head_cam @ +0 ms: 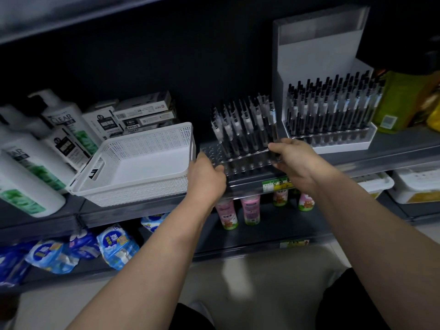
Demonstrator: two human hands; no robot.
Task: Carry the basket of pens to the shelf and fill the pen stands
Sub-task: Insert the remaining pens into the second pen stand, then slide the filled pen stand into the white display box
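stand-to-hands relation first: clear pen stand (247, 160) sits w/ its long axis running left-right along the shelf (392, 148) front edge, held between both hands. left hand (206, 179) grips the front-left corner, fingers curled onto the edge. right hand (295, 163) clamps the right end, thumb on top, other fingers tucked round the side. neither hand is nearer; one per end.

pens (245, 125) fill the middle and right rows, leaning back and a bit left. empty holes (212, 151) show at the left end by the left hand, so weight prob sits toward the right grip. any push or slide should go straight back, both ends together, or the leaning pens could tip.

materials: stand is clear hard acrylic, stepped, slick and glossy. pens have frosted barrels w/ black clips. basket (147, 141) just left of the stand is white perforated plastic, rigid, no pens visible inside. white stand (333, 139) to the right looks full. shampoo bottles (59, 120) stand far left.
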